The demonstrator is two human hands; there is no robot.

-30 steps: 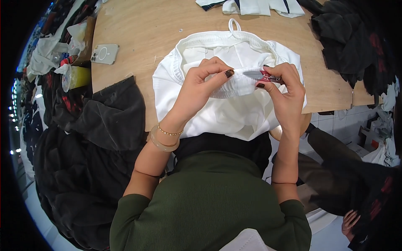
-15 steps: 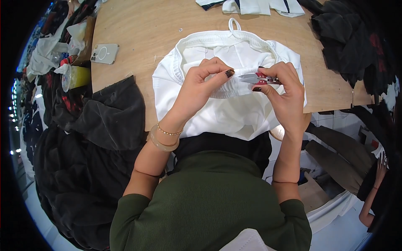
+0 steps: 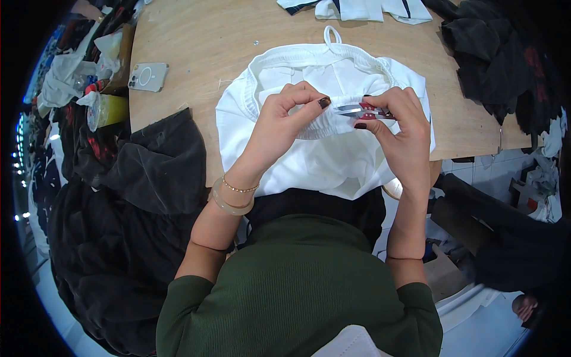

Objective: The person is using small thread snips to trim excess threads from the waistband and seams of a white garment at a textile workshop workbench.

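Head view: white elastic-waisted garment [image 3: 321, 163] lies at near edge of wooden table [image 3: 196, 35]. Left hand [image 3: 286, 116] pinches gathered waistband [image 3: 318, 131], thumb against fingers; right hand [image 3: 404, 128] clamped on red-handled thread snips [image 3: 367, 111], blades pointing left over the fabric. Phone [image 3: 148, 77] well apart, left side.

Since a second ago, the right hand [image 3: 405, 128] has shifted slightly left with the snips [image 3: 368, 112], bringing the blades nearer the left hand [image 3: 285, 117]. At lower right of the frame, a passer-by has moved: dark cloth [image 3: 520, 250] now fills the spot where a raised forearm showed half a second ago.
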